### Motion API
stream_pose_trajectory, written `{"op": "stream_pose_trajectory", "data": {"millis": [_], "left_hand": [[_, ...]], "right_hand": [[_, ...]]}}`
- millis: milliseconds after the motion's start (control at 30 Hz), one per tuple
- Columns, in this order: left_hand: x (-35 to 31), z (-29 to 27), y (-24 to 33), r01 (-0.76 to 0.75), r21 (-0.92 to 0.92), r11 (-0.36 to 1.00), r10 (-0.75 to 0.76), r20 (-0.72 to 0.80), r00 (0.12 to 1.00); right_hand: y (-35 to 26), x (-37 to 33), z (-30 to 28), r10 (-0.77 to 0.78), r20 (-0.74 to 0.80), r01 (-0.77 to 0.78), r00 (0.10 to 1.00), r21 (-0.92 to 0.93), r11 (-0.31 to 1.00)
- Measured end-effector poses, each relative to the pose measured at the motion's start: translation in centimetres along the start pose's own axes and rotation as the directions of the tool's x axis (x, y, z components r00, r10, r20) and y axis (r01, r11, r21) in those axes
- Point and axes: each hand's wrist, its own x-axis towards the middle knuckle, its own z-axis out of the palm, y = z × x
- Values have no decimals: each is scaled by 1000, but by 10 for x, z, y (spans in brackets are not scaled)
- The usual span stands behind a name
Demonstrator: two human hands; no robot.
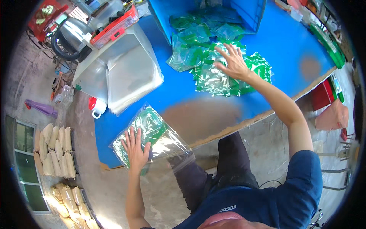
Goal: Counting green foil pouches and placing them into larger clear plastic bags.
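We pressed our flat, open left hand (135, 149) on one filled clear plastic bag of green packets (150, 133) at the blue worktop's (289, 45) near edge, while our open right hand (233, 63), gripping nothing, rested on the loose pile of green packets (213, 78) left to bag.

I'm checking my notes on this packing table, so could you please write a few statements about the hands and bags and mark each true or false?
1. The left hand lies flat on a clear bag of green packets. True.
2. The right hand grips a white mug. False: it is spread open over the pile of green packets; the mug stands untouched.
3. The table is blue. True.
4. The stack of empty clear bags lies on the floor. False: on the table.
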Motion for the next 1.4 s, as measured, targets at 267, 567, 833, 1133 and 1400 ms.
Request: {"op": "stream_pose_trajectory", "data": {"millis": [267, 567, 833, 1133, 1400], "left_hand": [[-10, 2, 7, -7, 2, 1000, 7, 31, 999], [-6, -10, -55, -90, 25, 996, 89, 51, 995], [-17, -44, -13, -154, 99, 983, 176, -292, 940], [-115, 4, 183, -15, -908, 418, 117, 38, 992], [-139, 71, 179, 424, -884, -196, -45, 440, 897]], "right_hand": [[-89, 111, 64, 526, 255, -532, 811, -53, 845], [-78, 28, 29, -136, 340, 128, 931, 46, 991], [-135, 59, 18, -72, 131, 21, 989, 358, 934], [-140, 121, 61, -299, 382, 379, 874, -152, 913], [-141, -26, -1, -455, -152, 462, 877, 16, 887]]}}
